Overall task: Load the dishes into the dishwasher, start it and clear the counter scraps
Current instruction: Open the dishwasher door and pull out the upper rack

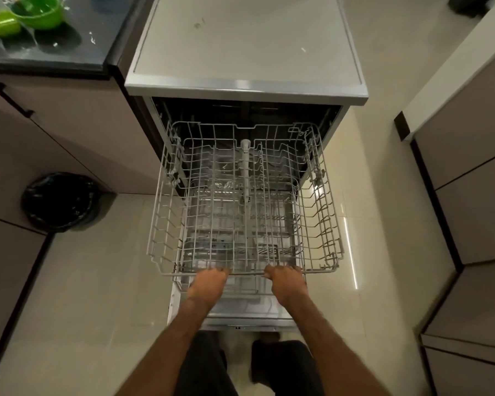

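At far left, green dishes point(40, 11) are seen waiting on the dark tabletop point(72, 50), well apart from the dishwasher point(240, 52); a lined bin point(60, 201) is parked on the floor below. The upper rack point(240, 195) is drawn out, nothing loaded in it. Its front rail is gripped by the left hand point(209, 284), fingers curled over the wire, and likewise by the right hand point(287, 281). An even pull on both sides is called for (a skewed rack would likely bind on its runners) — full extension is best reached before loading.
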`<state>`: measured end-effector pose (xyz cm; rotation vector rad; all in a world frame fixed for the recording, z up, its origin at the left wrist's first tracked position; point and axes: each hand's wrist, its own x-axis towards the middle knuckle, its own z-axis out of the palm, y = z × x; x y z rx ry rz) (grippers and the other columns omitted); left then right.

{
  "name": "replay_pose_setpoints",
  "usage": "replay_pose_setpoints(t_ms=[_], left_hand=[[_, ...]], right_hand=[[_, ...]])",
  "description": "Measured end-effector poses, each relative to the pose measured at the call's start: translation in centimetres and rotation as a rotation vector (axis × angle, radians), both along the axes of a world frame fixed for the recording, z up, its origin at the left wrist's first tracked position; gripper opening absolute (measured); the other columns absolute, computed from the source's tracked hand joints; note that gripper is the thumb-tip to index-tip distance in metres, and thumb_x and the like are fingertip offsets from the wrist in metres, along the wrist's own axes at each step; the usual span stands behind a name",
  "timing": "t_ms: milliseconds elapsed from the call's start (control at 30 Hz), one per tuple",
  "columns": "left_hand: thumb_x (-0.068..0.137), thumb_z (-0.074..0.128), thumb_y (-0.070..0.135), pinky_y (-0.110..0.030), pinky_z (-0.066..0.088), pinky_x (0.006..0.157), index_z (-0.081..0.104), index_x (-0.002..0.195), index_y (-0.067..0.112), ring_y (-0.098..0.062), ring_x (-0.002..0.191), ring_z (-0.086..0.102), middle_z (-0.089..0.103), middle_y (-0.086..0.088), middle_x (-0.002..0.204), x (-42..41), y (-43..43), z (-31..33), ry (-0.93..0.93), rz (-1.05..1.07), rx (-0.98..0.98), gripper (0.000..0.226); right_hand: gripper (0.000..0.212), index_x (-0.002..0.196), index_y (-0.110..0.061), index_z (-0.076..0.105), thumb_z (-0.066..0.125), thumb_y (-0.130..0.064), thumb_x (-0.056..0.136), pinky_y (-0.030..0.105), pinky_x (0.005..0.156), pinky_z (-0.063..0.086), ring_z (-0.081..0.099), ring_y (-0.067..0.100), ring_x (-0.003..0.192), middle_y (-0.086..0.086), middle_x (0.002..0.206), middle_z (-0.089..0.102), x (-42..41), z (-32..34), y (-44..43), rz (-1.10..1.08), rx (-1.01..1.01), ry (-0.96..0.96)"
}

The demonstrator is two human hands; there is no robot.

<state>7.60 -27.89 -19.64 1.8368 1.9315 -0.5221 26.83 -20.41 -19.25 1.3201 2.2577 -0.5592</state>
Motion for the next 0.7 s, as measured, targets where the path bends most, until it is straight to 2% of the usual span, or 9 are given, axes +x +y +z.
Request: replay_pose_setpoints(t_ms=[167,300,433,533,600,700], left_hand=[[0.096,0.042,-0.006,-0.037,0.05,0.096,0.044,0.146,0.018,-0.025,0.118,0.062,0.06,-0.008,0.134,-0.3,-0.7,0.4,0.003,0.046,-0.022,0.055],[0.095,0.045,-0.002,-0.037,0.048,0.102,0.041,0.148,0.021,-0.024,0.122,0.058,0.057,-0.006,0.139,-0.9,-1.7,-0.6,-0.002,0.086,-0.022,0.058],[0.098,0.046,0.009,-0.041,0.02,0.121,0.03,0.154,0.018,-0.025,0.141,0.039,0.044,-0.007,0.152,-0.8,-2.2,-1.3,-0.106,0.128,-0.012,0.059],[0.102,0.043,0.016,-0.045,0.008,0.124,0.021,0.157,0.015,-0.026,0.15,0.022,0.03,-0.007,0.16,-0.8,-2.4,-0.9,-0.119,0.131,-0.068,0.059],[0.103,0.042,0.018,-0.047,0.01,0.124,0.019,0.157,0.014,-0.027,0.15,0.022,0.027,-0.007,0.161,-0.8,-2.3,0.5,-0.1,0.11,-0.115,0.059],[0.099,0.045,0.013,-0.049,0.023,0.12,0.022,0.156,0.013,-0.029,0.142,0.038,0.037,-0.01,0.157,-0.4,-1.6,3.0,-0.1,0.123,-0.12,0.061]], right_hand=[[0.032,0.131,-0.021,0.053,0.044,-0.016,0.101,0.043,0.106,0.038,0.061,0.025,0.111,0.006,0.121,0.067,-1.0,-1.0,-1.4,0.015,0.013,-0.049],[0.034,0.134,-0.021,0.051,0.039,-0.015,0.103,0.043,0.106,0.037,0.06,0.026,0.115,0.007,0.124,0.065,-1.5,-1.0,-2.1,0.031,0.013,-0.055],[0.033,0.138,-0.023,0.044,0.033,-0.028,0.107,0.046,0.107,0.034,0.057,0.029,0.119,0.011,0.128,0.063,-1.0,-0.8,-1.5,0.015,-0.079,-0.015],[0.038,0.138,-0.019,0.043,0.03,-0.037,0.107,0.05,0.111,0.029,0.051,0.032,0.128,0.013,0.135,0.058,-1.1,-0.1,-1.3,-0.007,-0.147,-0.01],[0.042,0.139,-0.017,0.044,0.029,-0.04,0.107,0.053,0.113,0.026,0.049,0.032,0.131,0.013,0.138,0.056,-1.3,0.8,-1.4,-0.023,-0.167,0.002],[0.045,0.139,-0.013,0.046,0.03,-0.041,0.107,0.053,0.113,0.026,0.049,0.032,0.13,0.014,0.138,0.056,-1.4,2.8,-1.3,-0.037,-0.178,0.0]])
